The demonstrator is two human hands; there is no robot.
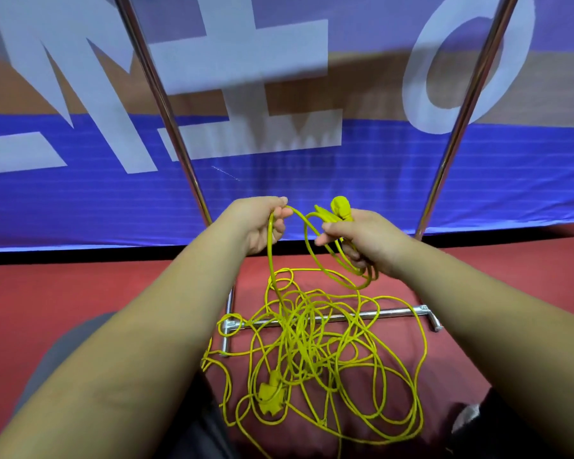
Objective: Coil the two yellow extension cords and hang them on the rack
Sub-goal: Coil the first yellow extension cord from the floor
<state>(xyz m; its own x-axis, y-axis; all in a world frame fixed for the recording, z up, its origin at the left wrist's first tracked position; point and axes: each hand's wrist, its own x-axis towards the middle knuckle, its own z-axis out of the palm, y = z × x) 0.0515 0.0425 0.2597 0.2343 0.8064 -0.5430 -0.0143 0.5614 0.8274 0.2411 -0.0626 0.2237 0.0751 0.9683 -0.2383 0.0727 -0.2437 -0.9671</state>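
Note:
A tangled heap of yellow extension cord (pixel 315 356) lies on the red floor, draped over the rack's base bar (pixel 388 313). A yellow socket end (pixel 269 394) rests in the heap at the lower left. My right hand (pixel 365 240) grips a few small loops of cord together with a yellow plug (pixel 340 207) that sticks up above the fist. My left hand (pixel 262 223) pinches the cord strand that runs across to the right hand and hangs down into the heap. Where one cord ends and the other begins cannot be told.
Two shiny metal uprights of the rack (pixel 166 117) (pixel 468 114) rise on either side of my hands. Behind them hangs a blue banner (pixel 80 200) with large white letters. My knees (pixel 87 342) show at the bottom.

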